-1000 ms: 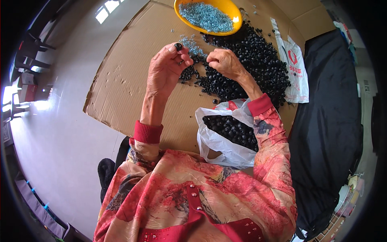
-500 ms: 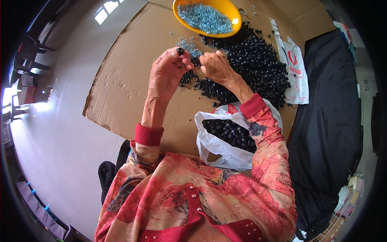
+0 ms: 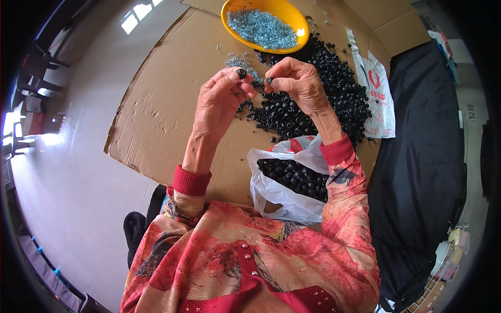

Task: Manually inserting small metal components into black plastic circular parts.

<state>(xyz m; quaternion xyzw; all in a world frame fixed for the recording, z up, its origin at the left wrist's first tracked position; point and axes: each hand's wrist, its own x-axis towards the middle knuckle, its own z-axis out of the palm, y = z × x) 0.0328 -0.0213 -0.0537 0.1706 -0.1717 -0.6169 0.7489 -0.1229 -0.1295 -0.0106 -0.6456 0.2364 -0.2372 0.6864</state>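
Observation:
Between the thumb and fingertips of my left hand (image 3: 222, 96) is a black ring-shaped piece (image 3: 241, 73) with a dark hollow. My right hand (image 3: 298, 85) pinches a smaller round black piece (image 3: 269, 80) just to the right of it, with a small gap between the two. Beneath and beyond my right hand spreads a heap of black round pieces (image 3: 334, 78), many with a hole through them. Little pale-blue clear bits (image 3: 245, 63) are scattered behind my left hand. An open white plastic bag (image 3: 265, 190), nearer my body, holds more black round pieces (image 3: 300, 177).
A yellow bowl (image 3: 225, 23) of pale-blue clear bits (image 3: 261, 28) stands at the far side of the cardboard sheet (image 3: 156, 104). Right of the heap lies a flat white plastic bag (image 3: 380, 117) with red print. Black cloth (image 3: 422, 172) covers something along the right.
My right hand has turned and lifted from the heap, and a small black piece now shows in its pinch. My left hand keeps its black ring-shaped piece.

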